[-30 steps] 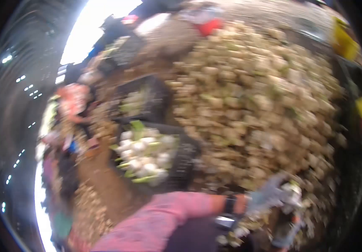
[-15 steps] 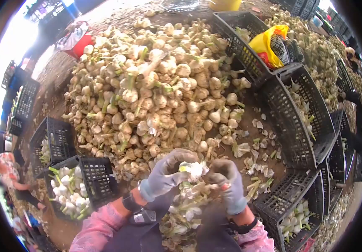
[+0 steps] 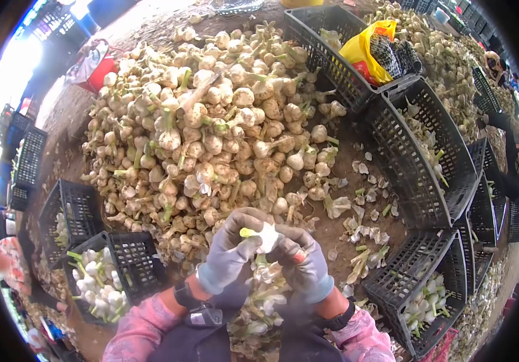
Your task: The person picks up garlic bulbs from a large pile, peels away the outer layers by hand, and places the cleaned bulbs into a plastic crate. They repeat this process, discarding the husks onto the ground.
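My left hand (image 3: 230, 248), in a grey glove, is closed around a white garlic bulb (image 3: 267, 237) with a short greenish stem pointing left. From the right, my gloved right hand (image 3: 303, 259) presses its fingers on the same bulb, and the two hands nearly meet. Peeled skins and leaves (image 3: 265, 295) lie in my lap below the hands. Just beyond them rises a large heap of unpeeled garlic (image 3: 211, 133). Loose skins (image 3: 365, 235) are scattered on the soil to the right.
Black crates stand at the left, one holding cleaned garlic (image 3: 100, 283). More crates (image 3: 419, 151) line the right side. A yellow bag (image 3: 371, 51) rests on a crate at the upper right, a red bucket (image 3: 100, 73) stands upper left. Another person (image 3: 15, 265) is at the left edge.
My right hand has moved left and now touches the bulb. The bulb and my left hand have shifted slightly left. The camera view has moved a little.
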Demonstrator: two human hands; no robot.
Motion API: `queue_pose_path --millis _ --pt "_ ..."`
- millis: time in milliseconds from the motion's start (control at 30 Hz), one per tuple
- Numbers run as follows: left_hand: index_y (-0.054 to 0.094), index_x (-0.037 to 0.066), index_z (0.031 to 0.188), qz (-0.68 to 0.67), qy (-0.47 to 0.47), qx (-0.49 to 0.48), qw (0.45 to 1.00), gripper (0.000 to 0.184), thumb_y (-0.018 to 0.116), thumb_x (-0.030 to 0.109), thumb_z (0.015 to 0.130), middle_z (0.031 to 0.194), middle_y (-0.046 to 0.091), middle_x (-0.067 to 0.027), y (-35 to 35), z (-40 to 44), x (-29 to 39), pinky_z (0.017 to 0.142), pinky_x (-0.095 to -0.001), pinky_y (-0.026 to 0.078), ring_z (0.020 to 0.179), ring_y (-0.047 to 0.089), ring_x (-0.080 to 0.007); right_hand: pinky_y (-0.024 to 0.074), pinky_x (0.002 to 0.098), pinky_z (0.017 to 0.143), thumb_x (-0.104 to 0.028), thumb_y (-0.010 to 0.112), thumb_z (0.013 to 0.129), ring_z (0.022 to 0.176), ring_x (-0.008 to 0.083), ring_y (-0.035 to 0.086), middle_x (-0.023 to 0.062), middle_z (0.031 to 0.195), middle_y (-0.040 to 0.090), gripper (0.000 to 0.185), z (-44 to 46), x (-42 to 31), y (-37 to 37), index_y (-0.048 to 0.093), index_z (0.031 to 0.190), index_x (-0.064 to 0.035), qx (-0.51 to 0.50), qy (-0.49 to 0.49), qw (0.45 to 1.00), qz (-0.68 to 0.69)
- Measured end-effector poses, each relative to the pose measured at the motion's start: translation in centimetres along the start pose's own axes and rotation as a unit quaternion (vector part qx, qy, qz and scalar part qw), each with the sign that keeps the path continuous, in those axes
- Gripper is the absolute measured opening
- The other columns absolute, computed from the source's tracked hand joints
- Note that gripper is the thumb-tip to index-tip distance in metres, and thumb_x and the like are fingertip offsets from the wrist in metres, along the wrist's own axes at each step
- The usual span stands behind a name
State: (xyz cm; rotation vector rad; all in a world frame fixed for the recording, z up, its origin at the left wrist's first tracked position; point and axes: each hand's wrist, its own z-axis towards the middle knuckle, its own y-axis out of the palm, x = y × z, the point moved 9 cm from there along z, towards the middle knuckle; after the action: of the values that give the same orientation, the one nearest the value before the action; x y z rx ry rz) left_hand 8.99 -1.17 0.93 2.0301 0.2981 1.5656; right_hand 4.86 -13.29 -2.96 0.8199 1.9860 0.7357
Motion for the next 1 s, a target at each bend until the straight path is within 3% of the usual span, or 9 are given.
queue_pose_path --millis 167,500,633,733,767,833,900,967,1000 --pt "0.059 0.004 0.109 0.023 0.004 0.004 1.000 0.022 0.067 0.005 0.089 0.125 0.054 -0.0119 -0.8 -0.2 -0.6 0.088 -0.0324 0.056 0.108 0.061 -0.0201 0.0522 0.0251 0.077 -0.013 0.071 0.090 0.084 0.0098 0.064 0.0072 0.094 0.070 0.024 -0.8 -2.0 0.2 0.066 0.107 0.0026 0.069 -0.164 0.939 -0.293" --pt "0.072 0.008 0.107 -0.279 -0.080 0.097 0.952 0.029 0.051 0.027 0.099 0.113 0.070 -0.0098 -4.4 -0.5 -1.7 0.099 -0.0507 0.047 0.116 0.059 -0.0328 0.0523 0.0273 0.068 -0.009 0.070 0.086 0.074 0.0122 0.063 0.0075 0.083 0.068 0.014 -0.9 -0.3 -3.7 0.068 0.096 0.0002 0.049 -0.141 0.824 -0.547" --pt "0.073 0.008 0.100 -0.347 -0.123 0.092 0.925 0.029 0.054 0.030 0.097 0.111 0.071 -0.0092 -4.7 -0.5 -2.6 0.101 -0.0480 0.046 0.117 0.058 -0.0326 0.0514 0.0394 0.088 -0.014 0.075 0.080 0.101 0.0335 0.064 0.0128 0.102 0.069 0.033 -0.6 1.0 -0.9 0.065 0.111 -0.0052 -0.121 -0.067 0.696 -0.704" --pt "0.072 0.007 0.100 -0.390 -0.145 0.075 0.906 0.029 0.054 0.030 0.097 0.112 0.070 -0.0123 -3.9 -0.5 -2.6 0.099 -0.0475 0.048 0.118 0.058 -0.0327 0.0510 0.0399 0.087 -0.015 0.073 0.081 0.100 0.0326 0.064 0.0099 0.103 0.069 0.033 -1.3 -3.9 4.1 0.066 0.113 -0.0096 -0.002 -0.265 0.765 -0.588" --pt "0.071 0.006 0.100 -0.353 -0.147 0.107 0.918 0.028 0.054 0.029 0.097 0.112 0.069 -0.0137 -4.2 -0.7 -2.7 0.097 -0.0474 0.049 0.116 0.059 -0.0327 0.0509 0.0385 0.086 -0.017 0.073 0.080 0.101 0.0297 0.064 0.0059 0.107 0.069 0.030 -1.3 -4.6 5.5 0.067 0.110 -0.0135 0.021 -0.319 0.749 -0.580" --pt "0.069 0.005 0.100 -0.280 -0.152 0.165 0.933 0.027 0.054 0.028 0.097 0.113 0.068 -0.0164 -4.2 -1.2 -2.5 0.094 -0.0472 0.052 0.112 0.061 -0.0328 0.0509 0.0372 0.086 -0.021 0.075 0.079 0.100 0.0274 0.065 0.0047 0.106 0.069 0.029 0.5 -0.7 5.0 0.069 0.107 -0.0140 -0.109 -0.286 0.727 -0.615" --pt "0.063 0.002 0.091 -0.109 -0.032 0.183 0.976 0.023 0.049 0.020 0.096 0.104 0.068 -0.0182 -6.3 -1.3 1.4 0.088 -0.0444 0.054 0.098 0.066 -0.0315 0.0518 0.0350 0.085 -0.021 0.076 0.079 0.095 0.0249 0.066 0.0040 0.096 0.070 0.026 1.8 1.8 3.9 0.071 0.103 -0.0157 -0.183 -0.208 0.667 -0.691" --pt "0.061 0.002 0.094 0.009 0.057 0.218 0.974 0.023 0.044 0.018 0.096 0.095 0.067 -0.0147 -11.1 -3.1 6.9 0.082 -0.0343 0.054 0.090 0.065 -0.0247 0.0527 0.0345 0.081 -0.018 0.075 0.078 0.091 0.0251 0.065 0.0052 0.092 0.069 0.025 4.0 0.5 -0.4 0.071 0.103 -0.0145 -0.108 -0.248 0.669 -0.692" --pt "0.059 0.004 0.098 0.092 0.114 0.250 0.957 0.023 0.048 0.024 0.096 0.105 0.064 -0.0122 -14.6 -5.4 10.0 0.078 -0.0322 0.054 0.094 0.064 -0.0204 0.0531 0.0340 0.077 -0.018 0.074 0.081 0.090 0.0245 0.065 0.0081 0.096 0.068 0.025 4.3 -2.8 -2.1 0.069 0.104 -0.0098 0.005 -0.329 0.636 -0.698"
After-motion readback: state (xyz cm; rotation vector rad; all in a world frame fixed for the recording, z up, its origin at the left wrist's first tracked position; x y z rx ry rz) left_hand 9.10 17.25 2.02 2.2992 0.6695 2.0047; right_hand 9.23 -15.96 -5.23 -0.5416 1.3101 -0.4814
